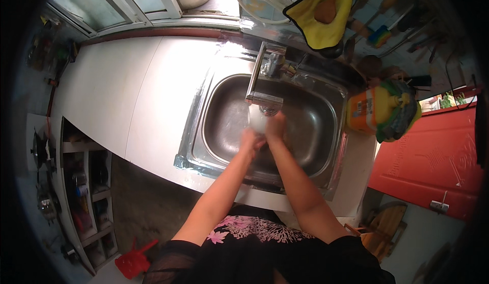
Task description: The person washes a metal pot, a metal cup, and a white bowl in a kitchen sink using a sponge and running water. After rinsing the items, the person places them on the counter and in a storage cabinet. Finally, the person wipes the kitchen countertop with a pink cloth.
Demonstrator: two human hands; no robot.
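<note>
A white rounded dish (257, 120), perhaps a bowl or cup, is low over the stainless-steel sink (225, 121), beneath the faucet's spout head (263, 100). My left hand (251, 141) is at the dish's near left edge, fingers curled. On the dish's right side is my right hand (276, 126), close against it. Both hands are blurred, and the spout covers part of the dish and of my right fingers. Whether water is running cannot be made out.
A white countertop (153, 93) extends left. Right of the sink stands a yellow-and-orange jug (368, 110) with cloths over it. A yellow cloth (324, 20) and utensils hang behind. A red door panel (428, 162) is at right; a red plastic stool (131, 263) is at lower left.
</note>
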